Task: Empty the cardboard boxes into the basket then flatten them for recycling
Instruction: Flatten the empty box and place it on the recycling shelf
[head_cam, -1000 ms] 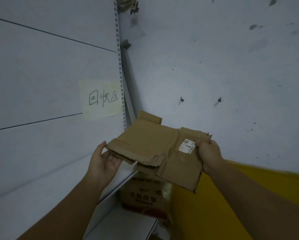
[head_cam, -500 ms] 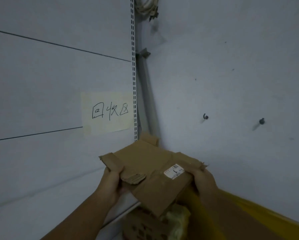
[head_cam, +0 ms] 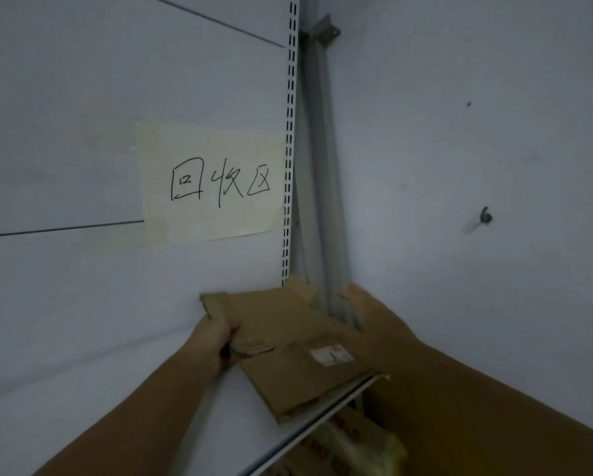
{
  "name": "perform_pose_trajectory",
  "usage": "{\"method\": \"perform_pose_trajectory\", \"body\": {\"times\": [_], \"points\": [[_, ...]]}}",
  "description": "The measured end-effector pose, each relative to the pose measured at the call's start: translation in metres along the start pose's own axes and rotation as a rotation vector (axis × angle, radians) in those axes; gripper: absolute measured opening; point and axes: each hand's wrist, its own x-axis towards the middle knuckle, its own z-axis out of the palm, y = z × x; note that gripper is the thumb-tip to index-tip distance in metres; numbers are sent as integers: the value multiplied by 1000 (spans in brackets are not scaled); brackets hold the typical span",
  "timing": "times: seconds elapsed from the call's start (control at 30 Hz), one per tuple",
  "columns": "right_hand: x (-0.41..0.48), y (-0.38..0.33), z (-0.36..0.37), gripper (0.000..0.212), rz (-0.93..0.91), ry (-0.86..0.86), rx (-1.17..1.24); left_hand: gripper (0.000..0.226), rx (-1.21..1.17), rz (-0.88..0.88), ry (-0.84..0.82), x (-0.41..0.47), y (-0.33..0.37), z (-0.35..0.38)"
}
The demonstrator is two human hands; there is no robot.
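Now the flattened cardboard (head_cam: 288, 333) rests on the shelf (head_cam: 308, 429) under the paper note (head_cam: 212, 182), no longer aloft; the left hand (head_cam: 216, 341) grips its edge, while the fingers of the right hand (head_cam: 374, 321) are too blurred to tell.

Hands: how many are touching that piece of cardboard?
2. The left hand grips the flattened cardboard at its left edge; the right hand is on its far right side, by the wall corner, grip too blurred.

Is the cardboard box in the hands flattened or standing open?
Flattened. The cardboard box is one thin layered sheet; its panels lie flat together and no hollow shows.
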Motion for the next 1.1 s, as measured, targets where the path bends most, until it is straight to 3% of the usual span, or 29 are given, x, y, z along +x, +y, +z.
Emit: {"method": "perform_pose_trajectory", "body": {"times": [0.1,0.23,0.33,0.43,0.63,0.77,0.87,1.0,1.1], "points": [[27,3,29,70,-195,-173,-167,34,131,23,121,19,-1,9],[53,22,52,71,-207,-377,-258,46,462,176,383,16,-11,14],[66,30,58,70,-287,-387,-259,57,667,304,496,6,-21,21],[79,31,55,66,-346,-372,-263,67,719,349,521,3,-22,28],[86,46,62,76,-371,-511,-163,61,802,258,667,-1,-24,38],[87,47,56,64,-425,-463,-181,41,1132,47,778,-3,-13,56],[84,44,51,48,-480,-480,-205,42,1443,30,717,-23,-9,44],[97,31,57,23,-415,-417,-137,54,1619,81,585,-80,-4,4],[93,-16,61,26,-350,-436,-264,56,1667,137,625,-149,5,-36]]}}
